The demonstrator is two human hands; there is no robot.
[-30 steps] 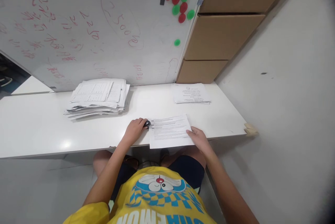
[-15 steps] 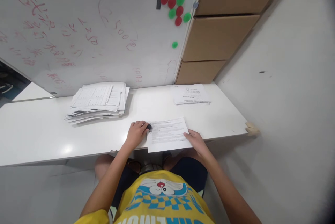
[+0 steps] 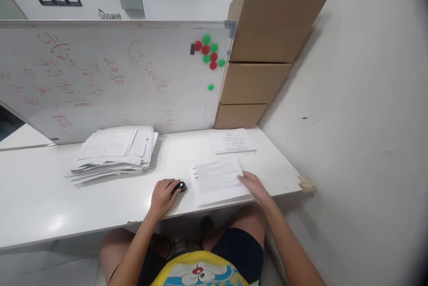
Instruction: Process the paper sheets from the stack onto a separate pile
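Note:
My left hand (image 3: 163,197) rests on the white table with its fingers wrapped round a small black stapler (image 3: 181,186); only the rounded front end shows past my fingertips. Just right of it, apart from the stapler, are printed paper sheets (image 3: 219,183), slightly blurred, with dark marks along their left side. My right hand (image 3: 253,187) pinches their right edge, thumb on top and fingers underneath. How many sheets it holds I cannot tell. Beyond them lies a thin stack of printed paper (image 3: 232,141).
A thick, uneven paper pile (image 3: 112,154) stands at the left. Behind the table (image 3: 100,201) leans a whiteboard (image 3: 140,67) with red writing and round magnets. Stacked cardboard boxes (image 3: 257,83) stand at the back right, beside the wall (image 3: 351,121).
The sheets have come away from the stapler to the right, leaving a gap of bare table between. My left hand still has the stapler. The camera view has tilted upward.

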